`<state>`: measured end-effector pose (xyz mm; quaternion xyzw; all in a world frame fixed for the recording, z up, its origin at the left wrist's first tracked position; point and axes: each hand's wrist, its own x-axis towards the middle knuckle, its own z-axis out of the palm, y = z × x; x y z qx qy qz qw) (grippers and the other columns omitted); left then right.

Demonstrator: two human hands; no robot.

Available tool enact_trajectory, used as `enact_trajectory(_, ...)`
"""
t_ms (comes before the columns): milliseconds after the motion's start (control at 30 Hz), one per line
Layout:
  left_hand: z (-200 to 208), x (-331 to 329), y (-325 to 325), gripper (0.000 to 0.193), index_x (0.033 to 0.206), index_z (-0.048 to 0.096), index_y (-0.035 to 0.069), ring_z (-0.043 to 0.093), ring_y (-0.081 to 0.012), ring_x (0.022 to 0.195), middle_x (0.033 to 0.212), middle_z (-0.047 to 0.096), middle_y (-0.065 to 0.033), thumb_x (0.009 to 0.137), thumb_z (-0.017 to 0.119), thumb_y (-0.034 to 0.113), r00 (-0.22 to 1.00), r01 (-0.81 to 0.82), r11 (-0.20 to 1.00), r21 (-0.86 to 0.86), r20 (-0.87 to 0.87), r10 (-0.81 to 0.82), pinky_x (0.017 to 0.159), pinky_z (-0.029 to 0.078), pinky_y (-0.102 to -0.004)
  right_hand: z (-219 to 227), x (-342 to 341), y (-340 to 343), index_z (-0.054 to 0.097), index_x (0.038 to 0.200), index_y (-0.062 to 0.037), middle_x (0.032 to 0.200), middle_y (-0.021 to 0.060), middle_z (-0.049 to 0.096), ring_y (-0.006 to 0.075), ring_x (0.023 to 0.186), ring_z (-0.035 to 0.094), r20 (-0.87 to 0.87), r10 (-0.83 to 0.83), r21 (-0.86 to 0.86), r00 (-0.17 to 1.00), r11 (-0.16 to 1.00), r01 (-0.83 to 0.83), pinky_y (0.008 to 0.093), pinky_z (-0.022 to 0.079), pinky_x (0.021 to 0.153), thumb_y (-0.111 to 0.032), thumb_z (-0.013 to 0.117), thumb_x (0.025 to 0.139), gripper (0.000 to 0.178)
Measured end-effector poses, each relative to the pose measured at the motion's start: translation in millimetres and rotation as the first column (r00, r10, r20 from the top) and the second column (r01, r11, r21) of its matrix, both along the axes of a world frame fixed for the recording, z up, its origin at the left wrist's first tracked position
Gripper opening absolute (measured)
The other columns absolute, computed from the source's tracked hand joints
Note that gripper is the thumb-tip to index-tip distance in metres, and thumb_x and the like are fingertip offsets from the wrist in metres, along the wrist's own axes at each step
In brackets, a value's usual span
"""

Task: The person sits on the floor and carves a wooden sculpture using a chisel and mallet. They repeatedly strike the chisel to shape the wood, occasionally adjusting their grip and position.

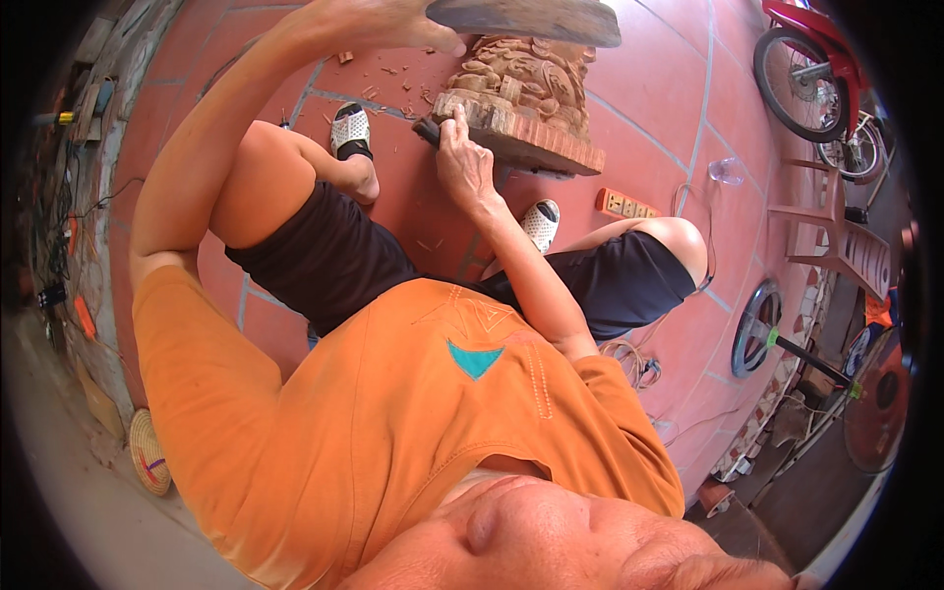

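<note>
A carved wooden block (531, 88), reddish brown with deep relief, stands on the tiled floor between my feet, its thick rough base toward me. My left hand (388, 25) is raised at the top edge, closed around a flat, dark wooden mallet (531, 20) that crosses above the carving and hides its upper part. My right hand (465, 165) rests against the near left corner of the base. Two of its fingers point up onto the wood, and the others curl around a short dark tool (426, 132). One end of that tool sticks out to the left; the rest is hidden.
Wood chips (393, 88) litter the tiles left of the carving. A power strip (626, 205) lies to its right, near a clear cup (726, 171). Farther right are a red motorbike (808, 74), a plastic chair (836, 231) and a pedestal fan's round base (755, 329).
</note>
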<state>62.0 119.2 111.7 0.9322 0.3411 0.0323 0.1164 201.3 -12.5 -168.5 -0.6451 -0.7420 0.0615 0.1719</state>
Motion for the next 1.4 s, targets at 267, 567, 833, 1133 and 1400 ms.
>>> enact_trajectory(267,-5,-4,2,0.06,0.122,0.06,0.001,0.068,-0.0436,0.097,0.1,0.07,-0.0276,0.085,0.075,0.046,0.999,-0.026,0.999,0.018,-0.039,0.027,0.085,0.051,-0.054,8,-3,-10,0.053,0.102,-0.0017,0.146,0.035,0.051,0.0302,0.073,0.076,0.036,0.018,0.018,0.999,1.0,-0.019,0.0419,0.06,0.055,-0.007,0.063,0.083,0.022)
enact_trajectory(567,0,-8,4,0.06,0.119,0.061,-0.001,0.069,-0.0435,0.097,0.097,0.07,-0.0286,0.083,0.077,0.044,0.998,-0.045,0.999,-0.014,-0.041,0.045,0.085,0.051,-0.053,47,39,11,0.053,0.107,-0.0045,0.075,0.0282,0.066,0.0512,0.078,0.067,-0.583,-0.176,-0.055,0.793,0.983,0.178,0.0577,0.053,0.068,-0.021,0.072,0.09,0.03)
enact_trajectory(833,-1,7,3,0.059,0.118,0.061,-0.002,0.069,-0.0445,0.095,0.096,0.069,-0.0286,0.082,0.077,0.042,0.995,0.028,0.998,-0.054,0.094,-0.022,0.083,0.052,-0.0528,45,62,20,0.054,0.11,-0.0111,0.096,0.0024,0.065,0.0113,0.078,0.061,-0.959,-0.28,-0.281,-0.036,0.936,0.213,0.0298,0.052,0.076,-0.038,0.057,0.108,0.027)
enact_trajectory(1133,0,12,1,0.061,0.113,0.062,-0.005,0.07,-0.0449,0.093,0.094,0.07,-0.0294,0.081,0.075,0.045,0.998,0.066,0.995,-0.072,0.028,-0.064,0.082,0.053,-0.0528,38,51,19,0.045,0.126,-0.01,0.112,0.0087,0.065,0.0189,0.101,0.068,-0.968,-0.149,-0.188,-0.201,0.963,0.195,0.0313,0.055,0.08,-0.025,0.061,0.107,0.029)
enact_trajectory(1400,-7,16,2,0.061,0.119,0.063,-0.004,0.07,-0.0439,0.097,0.098,0.071,-0.0289,0.082,0.075,0.043,0.994,0.103,0.989,-0.105,0.053,-0.098,0.086,0.053,-0.0525,20,47,19,0.045,0.124,-0.0073,0.113,0.0116,0.064,0.0231,0.105,0.069,-0.976,-0.081,-0.129,-0.205,0.963,0.238,0.0326,0.058,0.082,-0.018,0.057,0.108,0.023)
